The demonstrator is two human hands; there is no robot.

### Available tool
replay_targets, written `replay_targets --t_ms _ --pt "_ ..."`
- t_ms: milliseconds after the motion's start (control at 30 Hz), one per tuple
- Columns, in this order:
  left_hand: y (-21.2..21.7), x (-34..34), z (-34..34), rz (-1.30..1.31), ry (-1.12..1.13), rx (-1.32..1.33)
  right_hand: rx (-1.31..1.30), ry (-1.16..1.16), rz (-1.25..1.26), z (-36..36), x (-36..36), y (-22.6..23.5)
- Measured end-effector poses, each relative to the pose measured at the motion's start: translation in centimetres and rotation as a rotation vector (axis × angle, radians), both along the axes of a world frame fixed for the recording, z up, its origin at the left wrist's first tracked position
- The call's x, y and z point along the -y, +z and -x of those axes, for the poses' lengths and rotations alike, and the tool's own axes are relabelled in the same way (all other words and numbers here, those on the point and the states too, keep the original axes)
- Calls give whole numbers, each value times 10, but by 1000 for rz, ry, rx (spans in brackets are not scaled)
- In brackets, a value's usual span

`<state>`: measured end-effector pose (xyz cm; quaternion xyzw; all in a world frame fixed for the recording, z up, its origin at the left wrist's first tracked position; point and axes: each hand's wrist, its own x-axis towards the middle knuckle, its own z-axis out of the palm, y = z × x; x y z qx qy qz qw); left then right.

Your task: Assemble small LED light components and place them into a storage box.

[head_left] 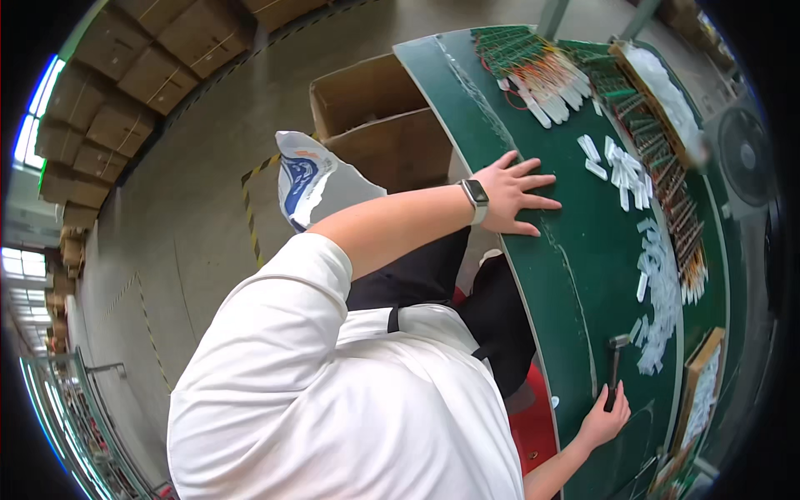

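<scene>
My left hand (510,198), a watch (475,198) on its wrist, lies flat on the green table top (546,267) with fingers spread and nothing in them. Farther right and nearer the lower edge, my right hand (607,417) has its fingers closed on the dark handle of a small hammer (614,362). The hammer's metal head points away from me, beside scattered white plastic pieces (658,308). More white elongated pieces (627,173) lie in a loose pile beyond my left hand. At the far end sit green circuit boards (508,48) with orange wires and white parts (550,92).
A row of green boards with wires (671,200) runs along the table's far side. Next to it stand a box of white pieces (662,87) and another box (702,392). A fan (744,157) is beyond. An open carton (375,108) and a torn white bag (321,183) stand left of the table.
</scene>
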<state>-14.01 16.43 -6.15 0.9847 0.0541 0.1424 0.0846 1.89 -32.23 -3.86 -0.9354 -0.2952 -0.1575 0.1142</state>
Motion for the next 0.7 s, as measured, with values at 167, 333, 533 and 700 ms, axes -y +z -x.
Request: replay_targets --t_ms 167,333,533,700 --pt "-3 7 0 64 -19 23 154 131 -40 -1 -33 -1" --pt "5 9 -5 159 -33 -22 -45 676 110 30 -93 1" --pt "30 -1 -14 261 -31 -169 -292 735 128 16 -105 7" --pt "46 -22 -9 401 -119 -317 -266 705 213 20 -119 5"
